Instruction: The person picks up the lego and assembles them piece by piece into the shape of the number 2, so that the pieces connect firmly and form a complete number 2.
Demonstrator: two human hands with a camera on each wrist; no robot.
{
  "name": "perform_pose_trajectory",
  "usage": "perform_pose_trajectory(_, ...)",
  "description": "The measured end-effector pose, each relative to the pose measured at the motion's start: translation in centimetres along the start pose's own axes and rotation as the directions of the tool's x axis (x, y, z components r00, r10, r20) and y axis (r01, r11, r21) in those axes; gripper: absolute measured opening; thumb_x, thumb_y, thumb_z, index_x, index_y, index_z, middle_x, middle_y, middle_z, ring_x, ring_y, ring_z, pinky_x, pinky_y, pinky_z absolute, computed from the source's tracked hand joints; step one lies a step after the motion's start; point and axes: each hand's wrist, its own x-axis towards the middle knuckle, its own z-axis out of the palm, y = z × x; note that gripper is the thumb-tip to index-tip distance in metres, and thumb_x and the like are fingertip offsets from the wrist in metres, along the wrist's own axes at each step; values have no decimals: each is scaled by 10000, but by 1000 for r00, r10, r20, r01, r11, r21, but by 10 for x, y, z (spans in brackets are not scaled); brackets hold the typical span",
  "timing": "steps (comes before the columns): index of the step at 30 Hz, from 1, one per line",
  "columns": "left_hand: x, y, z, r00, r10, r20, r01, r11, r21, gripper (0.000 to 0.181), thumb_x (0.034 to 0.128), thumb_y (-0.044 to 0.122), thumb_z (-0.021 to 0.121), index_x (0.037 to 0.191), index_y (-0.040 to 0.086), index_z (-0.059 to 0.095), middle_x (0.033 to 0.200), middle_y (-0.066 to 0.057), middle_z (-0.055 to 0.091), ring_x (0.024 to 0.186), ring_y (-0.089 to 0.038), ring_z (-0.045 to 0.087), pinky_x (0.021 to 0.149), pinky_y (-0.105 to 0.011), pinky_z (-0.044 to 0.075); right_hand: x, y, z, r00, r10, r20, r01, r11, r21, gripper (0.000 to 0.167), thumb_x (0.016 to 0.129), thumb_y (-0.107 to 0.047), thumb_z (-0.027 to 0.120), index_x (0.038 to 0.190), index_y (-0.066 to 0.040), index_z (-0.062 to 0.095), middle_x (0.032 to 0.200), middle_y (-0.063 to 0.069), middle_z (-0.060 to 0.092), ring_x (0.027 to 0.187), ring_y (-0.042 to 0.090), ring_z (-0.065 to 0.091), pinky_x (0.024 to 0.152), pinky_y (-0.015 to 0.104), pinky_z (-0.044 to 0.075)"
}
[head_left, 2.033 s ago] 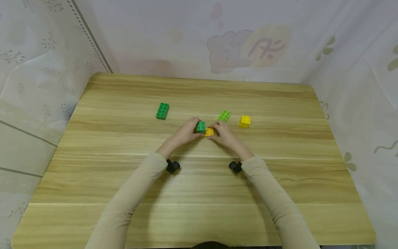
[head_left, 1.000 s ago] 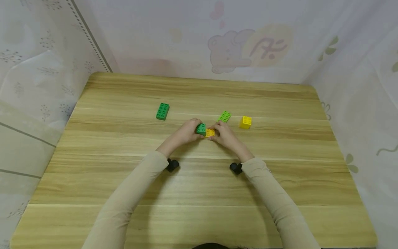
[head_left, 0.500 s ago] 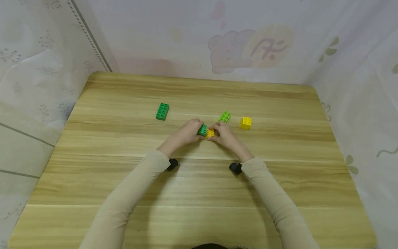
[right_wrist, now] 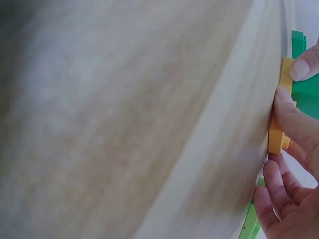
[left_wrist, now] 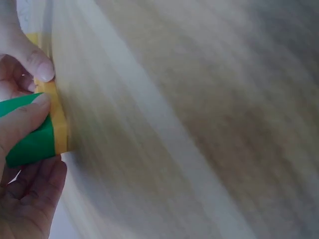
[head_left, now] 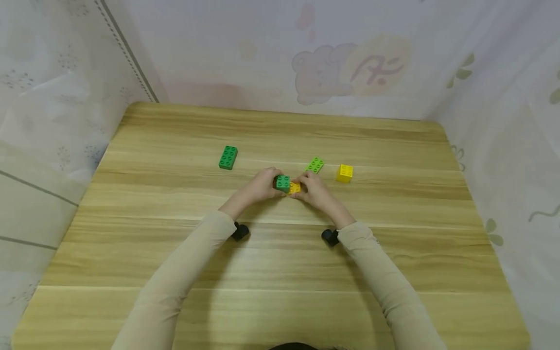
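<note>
the left hand pinches the green block on the orange plate, which runs lengthwise to the right hand, pinching its bare end.

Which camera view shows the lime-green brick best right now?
The head view: there the lime-green brick shows much of its studded top, just beyond the right hand. The right wrist view catches only a sliver near its bottom edge; the left wrist view doesn't show it.

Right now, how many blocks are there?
5. The left hand holds a green block on an orange block, which the right hand pinches. A dark green block is leftmost, a lime block past the right hand, a yellow block right of that. More may be hidden.
</note>
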Motion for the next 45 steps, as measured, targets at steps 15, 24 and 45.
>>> perform_pose_trajectory(15, 1, -21, 5, 999, -12, -39, 6, 987, -160, 485, 744, 151, 754, 1150, -27, 555, 1023, -128, 590, 862, -187, 519, 754, -275, 464, -2, 2, -19, 998, -40, 51, 39, 999, 24, 480, 834, -241, 668, 1252, -54, 523, 1158, 140, 507, 1057, 270, 497, 928, 398, 449)
perform_pose_trajectory(24, 0, -21, 3, 999, -9, -36, 2, 984, -180, 487, 740, 140, 756, 1151, -30, 556, 1001, -126, 593, 832, -179, 515, 707, -247, 456, 5, 8, -53, 999, -24, -41, 16, 979, -203, 423, 831, -85, 652, 1238, -53, 543, 1202, 184, 513, 1153, 338, 463, 1009, 445, 388)
perform_pose_trajectory(45, -3, -14, 7, 999, -16, -50, 5, 978, -207, 492, 735, 132, 759, 1160, -18, 561, 980, -114, 595, 827, -172, 502, 712, -247, 450, 23, 24, -52, 997, 50, 58, -28, 944, -329, 426, 847, -258, 644, 1240, -129, 538, 1374, 164, 407, 1271, 371, 356, 1056, 506, 309)
